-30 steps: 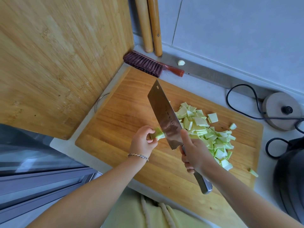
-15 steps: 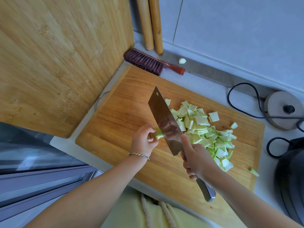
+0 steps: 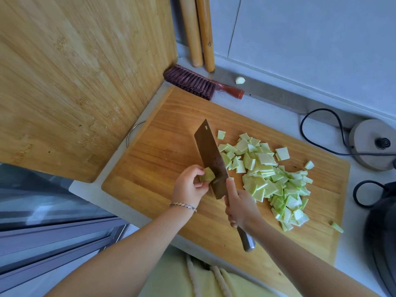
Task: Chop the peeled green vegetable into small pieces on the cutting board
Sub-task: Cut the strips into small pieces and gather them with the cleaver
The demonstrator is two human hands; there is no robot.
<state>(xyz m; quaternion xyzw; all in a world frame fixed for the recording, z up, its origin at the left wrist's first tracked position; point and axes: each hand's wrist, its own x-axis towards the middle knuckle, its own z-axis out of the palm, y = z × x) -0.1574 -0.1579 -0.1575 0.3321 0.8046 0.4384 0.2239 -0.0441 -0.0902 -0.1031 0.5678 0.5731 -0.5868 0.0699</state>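
You hold a cleaver [image 3: 211,159] in your right hand [image 3: 241,209]. Your fingers are wrapped tight around its handle, and your pointer finger lies up along the flat of the blade. The steel end of the handle sticks out behind your wrist. The blade stands on its edge on the cutting board [image 3: 162,146], near the middle. There is a small hole near the far tip of the blade and a mark on its side, too blurry to read.

Your left hand [image 3: 189,186] is just left of the blade. Its fingers curl and pinch the last small chunk of green vegetable [image 3: 207,175], which touches the blade. A thin bracelet [image 3: 183,205] sits on that wrist.

The cut pieces [image 3: 272,176] lie in a pile on the right half of the board. One piece [image 3: 337,227] rests at the board's right edge, near the front corner.

A brush [image 3: 198,83] lies at the board's far edge. A garlic clove [image 3: 240,80] sits just past it. A bigger bamboo board [image 3: 75,71] leans up on the left.
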